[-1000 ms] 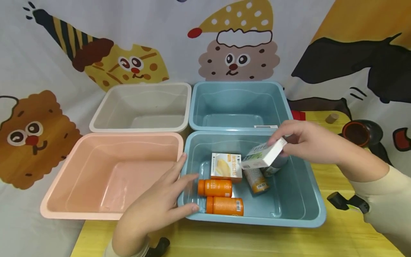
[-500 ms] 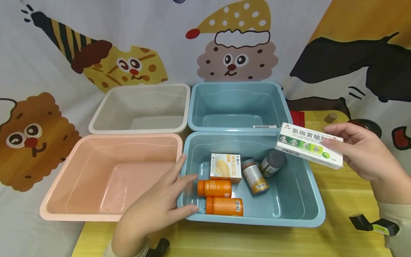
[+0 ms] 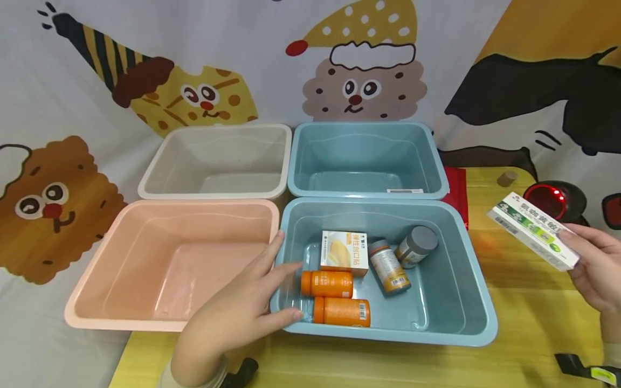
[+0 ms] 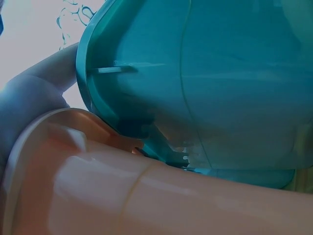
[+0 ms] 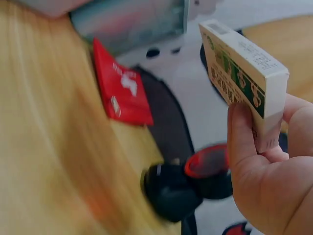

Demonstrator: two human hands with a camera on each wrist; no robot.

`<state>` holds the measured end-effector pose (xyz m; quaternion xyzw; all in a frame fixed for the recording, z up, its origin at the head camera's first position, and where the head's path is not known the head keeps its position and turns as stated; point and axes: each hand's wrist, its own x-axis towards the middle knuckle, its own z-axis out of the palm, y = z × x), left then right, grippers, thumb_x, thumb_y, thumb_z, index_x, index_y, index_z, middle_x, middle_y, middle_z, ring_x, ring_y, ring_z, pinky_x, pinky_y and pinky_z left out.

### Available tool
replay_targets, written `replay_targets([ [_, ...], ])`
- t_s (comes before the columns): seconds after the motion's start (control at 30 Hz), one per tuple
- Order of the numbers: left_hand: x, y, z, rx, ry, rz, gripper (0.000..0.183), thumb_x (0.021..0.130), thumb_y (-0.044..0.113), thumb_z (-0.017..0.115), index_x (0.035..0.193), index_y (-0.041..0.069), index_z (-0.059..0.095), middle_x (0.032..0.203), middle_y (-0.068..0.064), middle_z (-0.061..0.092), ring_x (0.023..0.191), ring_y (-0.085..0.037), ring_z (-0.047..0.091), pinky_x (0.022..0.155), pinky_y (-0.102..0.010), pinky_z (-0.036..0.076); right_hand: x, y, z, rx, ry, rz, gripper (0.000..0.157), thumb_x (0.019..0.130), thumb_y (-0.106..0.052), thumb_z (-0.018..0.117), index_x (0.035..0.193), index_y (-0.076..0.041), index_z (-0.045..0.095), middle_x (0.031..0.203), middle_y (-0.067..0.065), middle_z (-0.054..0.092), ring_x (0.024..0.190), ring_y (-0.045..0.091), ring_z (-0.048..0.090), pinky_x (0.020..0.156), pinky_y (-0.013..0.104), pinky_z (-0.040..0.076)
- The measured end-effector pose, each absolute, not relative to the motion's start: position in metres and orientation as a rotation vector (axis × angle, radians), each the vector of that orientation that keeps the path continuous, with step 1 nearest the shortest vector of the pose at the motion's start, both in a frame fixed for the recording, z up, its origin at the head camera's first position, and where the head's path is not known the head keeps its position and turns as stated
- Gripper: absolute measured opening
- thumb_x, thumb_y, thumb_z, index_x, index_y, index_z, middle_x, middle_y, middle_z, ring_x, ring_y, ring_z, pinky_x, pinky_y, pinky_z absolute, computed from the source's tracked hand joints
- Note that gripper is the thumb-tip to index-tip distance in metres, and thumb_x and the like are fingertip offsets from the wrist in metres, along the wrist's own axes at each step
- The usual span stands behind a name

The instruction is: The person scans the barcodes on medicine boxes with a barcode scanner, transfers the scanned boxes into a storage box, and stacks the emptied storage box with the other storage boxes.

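My right hand point(image 3: 598, 260) grips one end of a white medicine box point(image 3: 533, 231) with a green band, right of the front blue bin point(image 3: 466, 337). The right wrist view shows the thumb on the printed face of that box point(image 5: 244, 73). My left hand point(image 3: 237, 307) rests on the left rim of the front blue bin, fingers spread. Inside this bin lie a bandage box point(image 3: 343, 250), two orange bottles point(image 3: 327, 284), a grey-capped bottle with a yellow label point(image 3: 390, 268) and a dark grey bottle point(image 3: 417, 245).
A pink bin point(image 3: 170, 326), a beige bin point(image 3: 213, 196) and a rear blue bin point(image 3: 364, 126) adjoin it. On the yellow wooden table point(image 3: 524, 328) stand a black device point(image 3: 572, 200) with a red-lit face, a small wooden peg point(image 3: 507, 178) and a red packet point(image 3: 456, 194).
My right hand has lifted the medicine box out of the front blue bin and carried it right, over the table. The black device's face now glows red. My left hand has stayed put.
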<state>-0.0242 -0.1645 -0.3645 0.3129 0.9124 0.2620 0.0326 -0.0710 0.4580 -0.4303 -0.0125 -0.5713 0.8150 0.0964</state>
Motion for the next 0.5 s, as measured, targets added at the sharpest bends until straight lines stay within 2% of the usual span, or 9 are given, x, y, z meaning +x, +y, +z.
replay_targets([
  [0.2, -0.022, -0.165, -0.365, 0.918, 2.794, 0.811, 0.072, 0.097, 0.062, 0.071, 0.154, 0.019, 0.057, 0.179, -0.014, 0.001, 0.157, -0.035, 0.031, 0.117, -0.054, 0.042, -0.068, 0.481, -0.444, -0.132, -1.638, 2.449, 0.037, 0.109, 0.008, 0.043, 0.106, -0.004, 0.078, 0.093, 0.006, 0.079, 0.075, 0.013, 0.077, 0.054, 0.023, 0.059],
  [0.5, -0.02, -0.167, -0.367, 0.921, 2.803, 0.812, 0.072, 0.097, 0.06, 0.073, 0.154, 0.02, 0.056, 0.179, -0.014, 0.001, 0.157, -0.037, 0.031, 0.117, -0.055, 0.042, -0.075, 0.477, -0.435, -0.064, -1.671, 2.486, 0.035, 0.111, 0.006, 0.04, 0.11, -0.004, 0.074, 0.097, 0.007, 0.078, 0.079, 0.014, 0.078, 0.059, 0.023, 0.06],
])
